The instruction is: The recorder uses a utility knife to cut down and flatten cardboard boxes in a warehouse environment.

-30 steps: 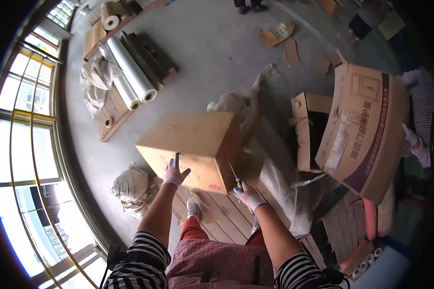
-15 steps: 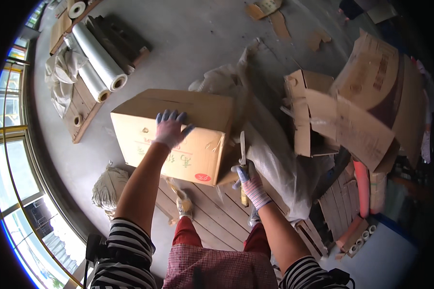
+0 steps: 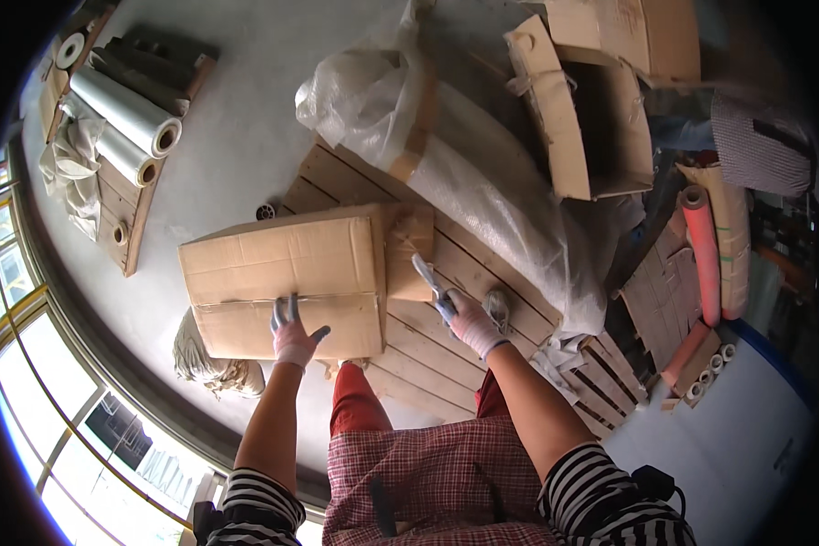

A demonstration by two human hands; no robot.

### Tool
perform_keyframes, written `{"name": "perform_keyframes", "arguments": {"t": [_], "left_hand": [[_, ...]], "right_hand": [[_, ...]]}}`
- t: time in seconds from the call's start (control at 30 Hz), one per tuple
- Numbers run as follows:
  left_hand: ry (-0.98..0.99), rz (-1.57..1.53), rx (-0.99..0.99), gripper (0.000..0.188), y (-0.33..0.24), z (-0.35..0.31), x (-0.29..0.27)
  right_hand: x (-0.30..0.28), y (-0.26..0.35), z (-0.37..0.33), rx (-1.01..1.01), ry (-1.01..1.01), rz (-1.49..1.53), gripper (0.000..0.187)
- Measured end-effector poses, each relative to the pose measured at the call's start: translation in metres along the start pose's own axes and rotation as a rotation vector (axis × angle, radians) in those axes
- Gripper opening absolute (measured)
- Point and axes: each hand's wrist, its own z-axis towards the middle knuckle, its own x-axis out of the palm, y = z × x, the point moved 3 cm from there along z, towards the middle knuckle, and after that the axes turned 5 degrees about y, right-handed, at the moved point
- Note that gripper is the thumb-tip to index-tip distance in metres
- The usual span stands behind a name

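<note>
A brown cardboard box point(image 3: 287, 250) lies in front of my legs, partly over the wooden pallet, its seamed side facing up toward me. My left hand point(image 3: 294, 341), in a pale glove with grey-blue fingers, rests on that side just below the seam, thumb and fingers spread. To the right of the box, my gloved right hand point(image 3: 469, 323) is closed round a knife point(image 3: 425, 273). Its pale blade points up and left, and my fingers cover the handle. Behind the blade, a piece of brown cardboard point(image 3: 408, 246) juts out beside the box's right end.
Bubble wrap point(image 3: 491, 200) drapes across the slatted pallet point(image 3: 419, 378). An opened carton point(image 3: 601, 136) stands far right, near another person point(image 3: 760, 141). Plastic film rolls point(image 3: 127, 114) lie far left. A wrapped bundle point(image 3: 211, 359) sits left of the box; red rolls point(image 3: 701, 246) are at right.
The box has turned from its printed side to its seamed side. My left hand has moved down on it. The knife now tilts left, and the view has shifted.
</note>
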Motion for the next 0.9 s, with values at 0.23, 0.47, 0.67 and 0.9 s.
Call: {"name": "perform_keyframes", "arguments": {"t": [0.23, 0.47, 0.67, 0.9], "left_hand": [[-0.226, 0.065, -0.044, 0.12, 0.004, 0.008, 0.046], [-0.447, -0.17, -0.003, 0.118, 0.018, -0.006, 0.077], [-0.478, -0.19, 0.034, 0.111, 0.023, -0.005, 0.087], [-0.464, -0.163, 0.008, 0.106, 0.024, 0.003, 0.089]], "right_hand": [[0.038, 0.014, 0.027, -0.081, 0.138, -0.176, 0.031], [0.055, 0.012, 0.041, -0.112, 0.16, -0.179, 0.032], [0.045, 0.016, 0.062, -0.142, 0.157, -0.101, 0.033], [-0.001, 0.055, 0.104, -0.099, 0.305, -0.178, 0.029]]}}
